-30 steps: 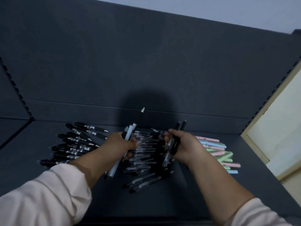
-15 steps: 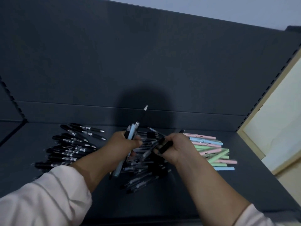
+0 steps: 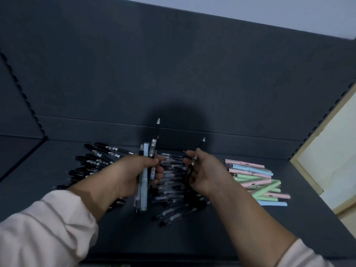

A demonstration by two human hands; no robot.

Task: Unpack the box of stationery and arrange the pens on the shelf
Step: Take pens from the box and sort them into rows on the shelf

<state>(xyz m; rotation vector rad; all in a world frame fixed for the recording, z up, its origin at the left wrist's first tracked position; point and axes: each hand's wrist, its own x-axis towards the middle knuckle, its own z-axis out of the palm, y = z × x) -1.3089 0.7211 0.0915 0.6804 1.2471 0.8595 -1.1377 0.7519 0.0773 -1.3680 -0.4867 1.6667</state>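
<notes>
On the dark grey shelf point(image 3: 240, 234) lie three groups of pens. Black pens with silver bands point(image 3: 92, 162) are at the left, clear-barrelled black pens point(image 3: 173, 189) in the middle, pastel pink, blue and green pens point(image 3: 256, 180) at the right. My left hand point(image 3: 131, 176) grips a bundle of pens point(image 3: 147, 170) upright, among them a pale blue one and a black one with a white tip. My right hand point(image 3: 204, 172) pinches a single black pen point(image 3: 196, 157), tip pointing up, just above the middle pile.
The shelf's dark back panel point(image 3: 173, 74) rises behind the pens. Perforated uprights run along the left side point(image 3: 21, 89) and the right side point(image 3: 316, 130). A pale wooden board point(image 3: 327, 151) stands beyond the right edge. Bare shelf lies in front of the piles.
My right hand has lifted a single black pen out of the middle pile and turned it tip up. My left hand's bundle now stands more upright.
</notes>
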